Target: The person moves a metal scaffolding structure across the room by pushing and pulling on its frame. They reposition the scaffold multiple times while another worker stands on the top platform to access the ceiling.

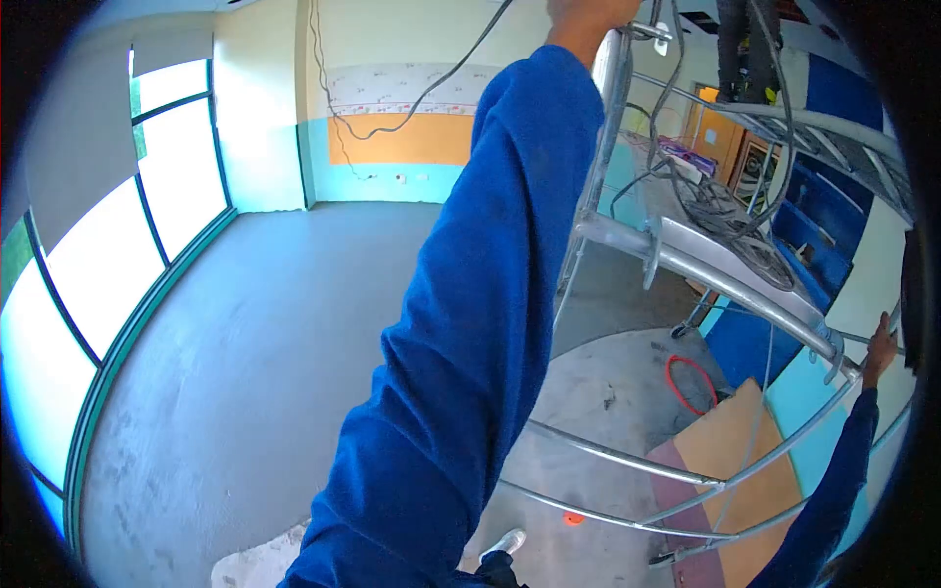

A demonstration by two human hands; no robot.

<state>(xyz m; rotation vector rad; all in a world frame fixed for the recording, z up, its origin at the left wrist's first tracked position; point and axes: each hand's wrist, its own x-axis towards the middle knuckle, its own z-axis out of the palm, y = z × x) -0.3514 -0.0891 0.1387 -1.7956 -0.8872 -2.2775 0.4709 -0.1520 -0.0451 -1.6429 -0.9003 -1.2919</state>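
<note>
My left arm, in a blue sleeve, stretches up through the middle of the head view. At the top edge my left hand [592, 14] is closed on an upright of the metal scaffold frame [600, 147]; part of the hand is cut off. Far to the right, my right hand [880, 353] wraps round another upright of the same frame. Between the uprights runs a thick horizontal tube [720, 279] with hooks hanging on it. Behind this tube, a platform [676, 211] carries a heap of dark coiled cable [725, 216].
A person [750, 49] stands on a higher scaffold platform [833, 122] at top right. Loose cable [431, 88] hangs near the left wall. Below lie a red hose [691, 384], a tan board [735, 441] and curved lower rails [627, 461]. Smooth grey floor [265, 343] extends along the windows [108, 265].
</note>
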